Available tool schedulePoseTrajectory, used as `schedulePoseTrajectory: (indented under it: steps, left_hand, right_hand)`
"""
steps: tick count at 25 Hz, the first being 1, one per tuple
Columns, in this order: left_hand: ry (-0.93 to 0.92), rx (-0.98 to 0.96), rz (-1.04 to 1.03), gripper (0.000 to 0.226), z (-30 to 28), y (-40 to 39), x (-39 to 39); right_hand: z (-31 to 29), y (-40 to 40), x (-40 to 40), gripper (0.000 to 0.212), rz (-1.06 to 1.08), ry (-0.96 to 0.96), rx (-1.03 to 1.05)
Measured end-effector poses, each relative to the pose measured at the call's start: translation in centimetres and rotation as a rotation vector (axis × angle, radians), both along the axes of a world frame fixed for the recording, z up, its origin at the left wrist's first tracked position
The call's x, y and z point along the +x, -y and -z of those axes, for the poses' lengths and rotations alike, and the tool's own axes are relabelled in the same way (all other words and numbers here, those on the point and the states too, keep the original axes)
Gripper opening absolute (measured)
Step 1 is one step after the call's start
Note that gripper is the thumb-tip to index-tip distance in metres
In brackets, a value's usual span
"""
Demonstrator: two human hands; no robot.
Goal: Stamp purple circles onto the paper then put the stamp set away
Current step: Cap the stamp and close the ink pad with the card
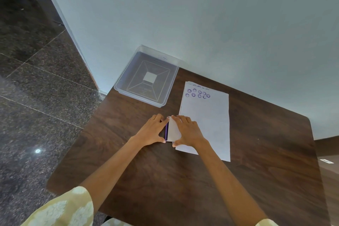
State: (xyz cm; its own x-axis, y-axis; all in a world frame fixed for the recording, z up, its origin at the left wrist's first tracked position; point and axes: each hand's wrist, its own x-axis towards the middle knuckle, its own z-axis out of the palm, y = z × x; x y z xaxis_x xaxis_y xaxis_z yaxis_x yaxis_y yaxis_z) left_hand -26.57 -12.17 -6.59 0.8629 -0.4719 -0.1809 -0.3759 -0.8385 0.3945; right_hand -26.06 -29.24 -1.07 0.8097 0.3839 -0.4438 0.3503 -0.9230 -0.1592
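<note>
A white sheet of paper (207, 121) lies on the dark wooden table (183, 180), with several purple smiley circles (198, 93) stamped near its far edge. Just left of the paper's near corner is the stamp set (173, 130), a flat white case with a purple edge showing on its left side. My left hand (153, 131) grips the case's left side. My right hand (189, 132) presses on its right side and white lid. Both hands hide much of the case.
A clear plastic tray (126, 82) stands at the table's far left corner, partly over the edge, against the pale wall. Dark speckled floor lies to the left of the table. More sheets peek out under the paper's far edge.
</note>
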Motion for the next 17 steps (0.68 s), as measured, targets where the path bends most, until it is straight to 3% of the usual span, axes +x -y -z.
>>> schedulePoseTrajectory:
  steps: [17]
  left_hand:
    - [0.042, 0.009, -0.008, 0.083, 0.1, 0.0, -0.1]
  right_hand:
    - [0.8, -0.4, 0.7, 0.103, -0.007, 0.029, -0.127]
